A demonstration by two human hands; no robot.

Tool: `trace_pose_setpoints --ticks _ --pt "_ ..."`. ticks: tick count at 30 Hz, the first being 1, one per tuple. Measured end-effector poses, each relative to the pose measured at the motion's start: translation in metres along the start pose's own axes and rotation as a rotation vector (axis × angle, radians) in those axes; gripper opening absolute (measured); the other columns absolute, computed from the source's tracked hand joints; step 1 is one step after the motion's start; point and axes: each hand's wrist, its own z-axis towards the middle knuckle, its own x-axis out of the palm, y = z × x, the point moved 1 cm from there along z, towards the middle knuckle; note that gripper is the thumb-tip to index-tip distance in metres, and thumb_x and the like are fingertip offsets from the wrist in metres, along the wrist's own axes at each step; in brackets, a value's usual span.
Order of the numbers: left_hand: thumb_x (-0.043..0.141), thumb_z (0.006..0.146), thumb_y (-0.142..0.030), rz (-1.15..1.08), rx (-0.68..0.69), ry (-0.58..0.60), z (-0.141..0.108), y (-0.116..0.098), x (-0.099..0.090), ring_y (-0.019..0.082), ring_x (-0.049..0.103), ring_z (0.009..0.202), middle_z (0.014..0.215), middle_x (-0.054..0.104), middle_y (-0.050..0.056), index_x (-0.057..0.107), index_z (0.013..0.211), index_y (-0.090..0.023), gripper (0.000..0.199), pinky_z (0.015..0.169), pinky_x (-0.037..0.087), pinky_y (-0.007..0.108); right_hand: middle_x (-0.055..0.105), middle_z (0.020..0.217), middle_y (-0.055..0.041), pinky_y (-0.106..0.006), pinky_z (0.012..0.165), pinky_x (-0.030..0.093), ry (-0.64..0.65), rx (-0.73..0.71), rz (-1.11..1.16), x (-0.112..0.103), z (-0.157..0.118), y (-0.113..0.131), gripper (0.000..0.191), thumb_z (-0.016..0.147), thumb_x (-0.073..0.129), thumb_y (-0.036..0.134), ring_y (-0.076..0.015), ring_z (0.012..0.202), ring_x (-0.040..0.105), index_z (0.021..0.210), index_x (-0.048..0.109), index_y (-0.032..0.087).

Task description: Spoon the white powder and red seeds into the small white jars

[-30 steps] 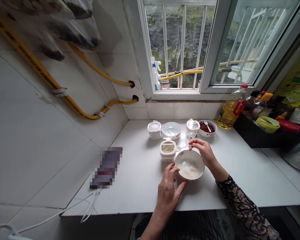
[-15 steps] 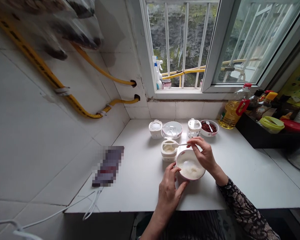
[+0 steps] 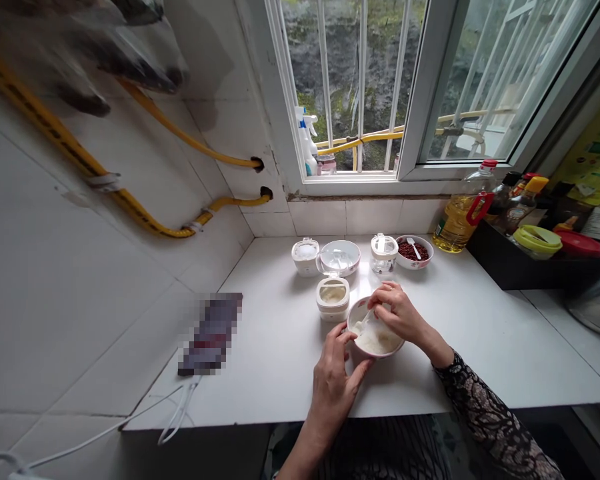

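Note:
My left hand (image 3: 333, 380) grips the left side of a white ceramic bowl (image 3: 377, 355) with a pink rim, which stands on the white counter (image 3: 280, 360). My right hand (image 3: 395, 313) is above the bowl and pinches a small white spoon (image 3: 364, 322), its tip inside. A soft white mass (image 3: 377, 341) lies in the bowl, partly hidden by my right hand. Just behind the bowl sits a square white container (image 3: 333, 298) holding a beige powder.
Behind are a white lidded container (image 3: 305, 257), a glass-lidded dish (image 3: 340, 257), a lidded glass jar (image 3: 384, 253) and a bowl of red beans (image 3: 414, 252). A cooking-oil bottle (image 3: 457, 223) and a black tray of bottles (image 3: 515, 260) stand right. A pixelated flat object (image 3: 211, 333) lies left.
My right hand has moved from above the beige-powder container down over the bowl, carrying the spoon from that container into the bowl. My left hand still grips the bowl.

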Motion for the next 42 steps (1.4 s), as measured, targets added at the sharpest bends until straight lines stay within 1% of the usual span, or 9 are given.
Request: trace_pose_setpoints --ticks 3,5,9,21,30,33,36,39,42 --pt "0.065 0.088 -0.023 -0.002 -0.004 -0.006 0.000 -0.001 0.000 0.023 0.066 0.107 0.129 0.057 0.011 0.051 0.118 -0.026 0.034 0.069 0.061 0.029 0.065 0.060 -0.0001 -0.038 0.082 0.045 -0.015 0.180 0.166 -0.004 0.001 -0.003 0.019 0.072 0.048 0.014 -0.0199 0.070 0.060 0.064 0.064 0.022" --pt "0.065 0.088 -0.023 -0.001 -0.001 -0.006 0.000 -0.001 0.000 0.023 0.066 0.108 0.130 0.057 0.011 0.051 0.118 -0.025 0.033 0.071 0.061 0.029 0.063 0.057 0.0006 -0.033 0.071 0.045 -0.030 0.310 0.315 -0.008 0.002 -0.005 0.017 0.072 0.050 0.019 -0.0180 0.062 0.057 0.066 0.066 0.021" --pt "0.065 0.088 -0.022 0.001 -0.001 0.000 -0.001 -0.001 -0.001 0.023 0.066 0.107 0.130 0.057 0.011 0.050 0.119 -0.025 0.034 0.071 0.061 0.030 0.060 0.052 0.0020 -0.030 0.065 0.044 -0.090 0.455 0.536 -0.012 0.004 -0.008 0.014 0.068 0.055 0.025 -0.0150 0.054 0.053 0.065 0.067 0.019" --pt "0.064 0.088 -0.023 0.007 0.008 -0.009 -0.001 0.000 0.000 0.023 0.066 0.106 0.130 0.056 0.011 0.050 0.119 -0.025 0.034 0.071 0.062 0.030 0.058 0.050 0.0022 -0.031 0.068 0.043 -0.150 0.548 0.631 -0.014 0.005 -0.009 0.013 0.063 0.057 0.025 -0.0149 0.055 0.051 0.060 0.068 0.019" --pt "0.065 0.087 -0.022 0.015 0.010 -0.012 -0.001 0.001 0.001 0.023 0.066 0.105 0.129 0.057 0.011 0.050 0.119 -0.025 0.035 0.070 0.062 0.031 0.059 0.050 0.0017 -0.034 0.077 0.044 -0.217 0.590 0.729 -0.009 0.010 -0.011 0.012 0.062 0.062 0.029 -0.0166 0.060 0.054 0.064 0.069 0.019" --pt "0.065 0.087 -0.021 0.022 0.005 -0.007 -0.001 0.002 0.002 0.024 0.066 0.108 0.129 0.057 0.011 0.049 0.118 -0.025 0.036 0.072 0.062 0.033 0.062 0.054 0.0011 -0.035 0.078 0.046 -0.263 0.522 0.709 -0.007 0.016 -0.005 0.013 0.066 0.063 0.031 -0.0175 0.063 0.057 0.070 0.069 0.019" --pt "0.066 0.086 -0.020 0.018 -0.008 -0.001 -0.001 0.002 0.002 0.026 0.065 0.112 0.130 0.056 0.011 0.049 0.119 -0.026 0.038 0.075 0.062 0.035 0.066 0.063 -0.0005 -0.036 0.078 0.049 -0.323 0.363 0.577 -0.004 0.021 0.006 0.014 0.078 0.061 0.031 -0.0185 0.066 0.061 0.079 0.068 0.020" --pt "0.065 0.086 -0.019 -0.001 -0.014 0.004 -0.002 0.001 0.001 0.026 0.064 0.114 0.130 0.056 0.011 0.049 0.120 -0.026 0.038 0.078 0.062 0.036 0.071 0.077 -0.0038 -0.037 0.080 0.050 -0.373 0.131 0.297 0.001 0.021 0.016 0.013 0.090 0.056 0.028 -0.0208 0.078 0.065 0.088 0.067 0.021" --pt "0.064 0.087 -0.020 -0.005 -0.012 0.002 -0.002 0.001 0.001 0.026 0.065 0.113 0.131 0.056 0.010 0.049 0.119 -0.026 0.036 0.079 0.061 0.036 0.073 0.081 -0.0041 -0.043 0.095 0.045 -0.310 -0.181 -0.040 0.009 0.019 0.021 0.019 0.094 0.050 0.016 -0.0230 0.093 0.066 0.091 0.068 0.023"
